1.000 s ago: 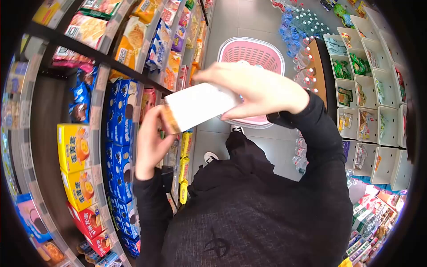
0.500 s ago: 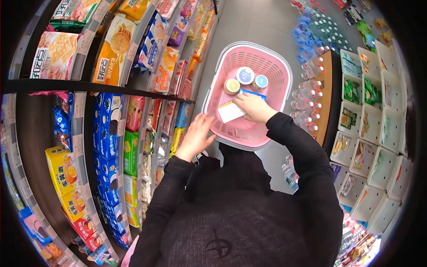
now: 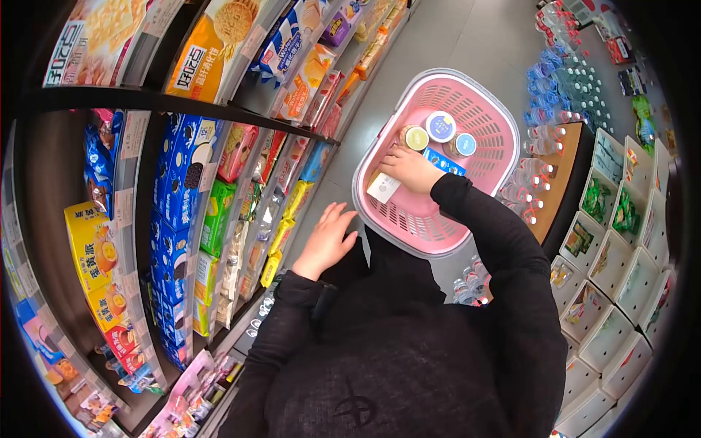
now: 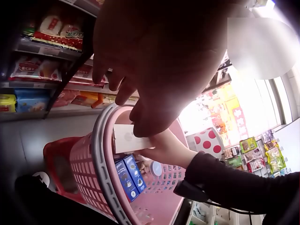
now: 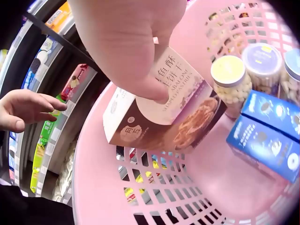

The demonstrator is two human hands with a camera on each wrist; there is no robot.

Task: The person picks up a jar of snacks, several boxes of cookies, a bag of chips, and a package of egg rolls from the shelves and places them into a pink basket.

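Note:
My right hand (image 3: 412,169) grips a brown and white box of abalone-shaped pastries (image 5: 176,112) inside the pink shopping basket (image 3: 482,102). The thumb lies over the box's printed top, and the box tilts near the basket's side wall. Beside it in the basket stand three jars, with a yellow lid (image 5: 228,70), a purple lid (image 5: 262,58) and a pale blue lid (image 3: 464,144). Two blue boxes (image 5: 267,136) lie in front of the jars. My left hand (image 3: 330,241), holding nothing, hovers left of the basket rim with its fingers loosely extended.
Shelves on the left carry packaged biscuits (image 3: 212,51), blue cookie boxes (image 3: 175,175) and yellow boxes (image 3: 91,241). Right of the basket are bottles (image 3: 537,171) by a wooden-topped stand (image 3: 566,175), then white bins (image 3: 617,241) of snacks.
The pastry box has gone from between both hands down into the basket, with the right hand on it. The left hand let go and stays beside the basket. The head view has shifted.

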